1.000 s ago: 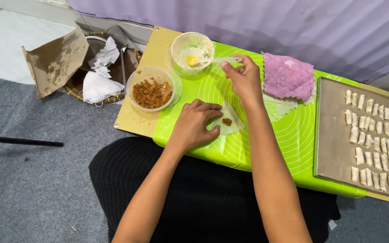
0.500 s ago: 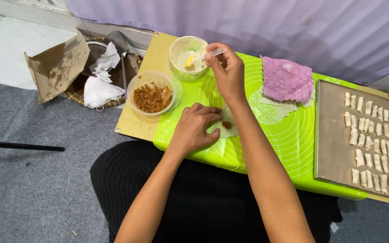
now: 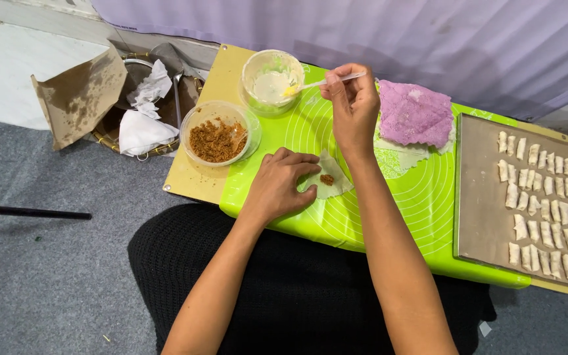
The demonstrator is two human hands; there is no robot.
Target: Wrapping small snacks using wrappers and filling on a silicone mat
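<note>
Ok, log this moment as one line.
left hand: pressing wrapper | right hand: holding spoon in paste bowl | filling: on wrapper

Your left hand [image 3: 283,185] rests on the mat [image 3: 363,217], touching the wrapper [image 3: 327,184] just to its right. Behind it sit two bowls: the filling bowl [image 3: 217,133] left, the paste bowl [image 3: 272,81] farther back. The tray of rolls [image 3: 481,197] lies at your right.

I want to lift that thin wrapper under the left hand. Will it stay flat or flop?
The wrapper probably flops: it looks thin and lies limp on the green mat. Its filling might slide off. The left hand pins one edge.
</note>
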